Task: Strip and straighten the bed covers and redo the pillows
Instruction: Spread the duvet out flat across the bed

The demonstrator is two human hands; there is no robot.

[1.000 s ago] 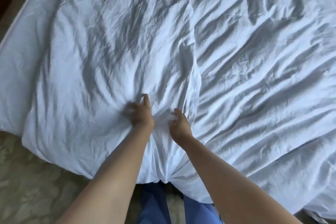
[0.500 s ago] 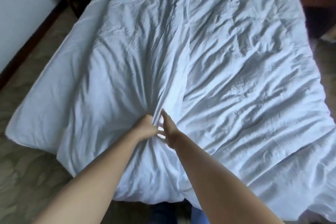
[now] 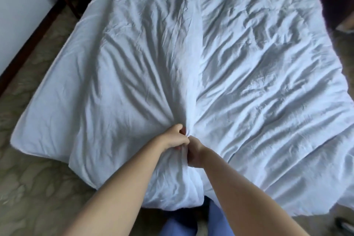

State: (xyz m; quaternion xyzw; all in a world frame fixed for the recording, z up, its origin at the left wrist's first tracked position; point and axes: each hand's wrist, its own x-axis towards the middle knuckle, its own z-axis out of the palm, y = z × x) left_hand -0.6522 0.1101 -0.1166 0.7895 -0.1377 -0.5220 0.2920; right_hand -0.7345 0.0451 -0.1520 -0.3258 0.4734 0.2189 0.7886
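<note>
Low at centre frame, my left hand (image 3: 173,138) and right hand (image 3: 194,151) bunch the white duvet (image 3: 239,82), its length running away toward the top.

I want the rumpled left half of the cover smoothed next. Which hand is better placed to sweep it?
Left, probably. The left hand grips the gathered white cover on that side, nearest the creased half; the right hand would have to cross over it.
</note>
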